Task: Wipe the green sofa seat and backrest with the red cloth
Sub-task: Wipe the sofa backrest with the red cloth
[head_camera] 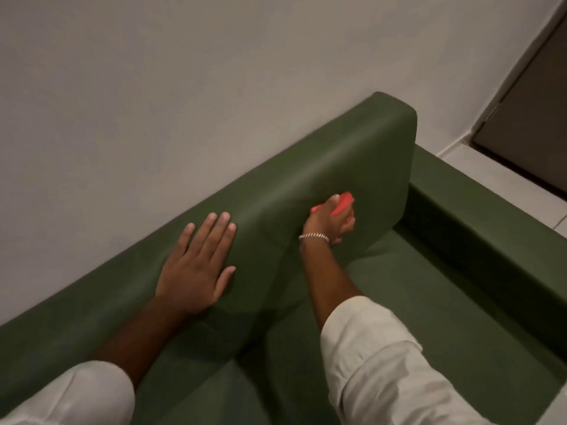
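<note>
The green sofa runs diagonally across the view, its backrest (346, 161) against the wall and its seat (423, 286) below at the right. My right hand (328, 220) is closed around the red cloth (342, 204) and presses it against the front face of the backrest, near its right end. A silver bracelet sits on that wrist. My left hand (199, 265) lies flat with fingers spread on the top of the backrest, farther left, holding nothing. Most of the cloth is hidden inside my fist.
A plain pale wall (184, 87) stands directly behind the sofa. The sofa's green armrest (491, 228) borders the seat at the right. Beyond it lie pale floor tiles and a dark door (534, 111) in the upper right corner.
</note>
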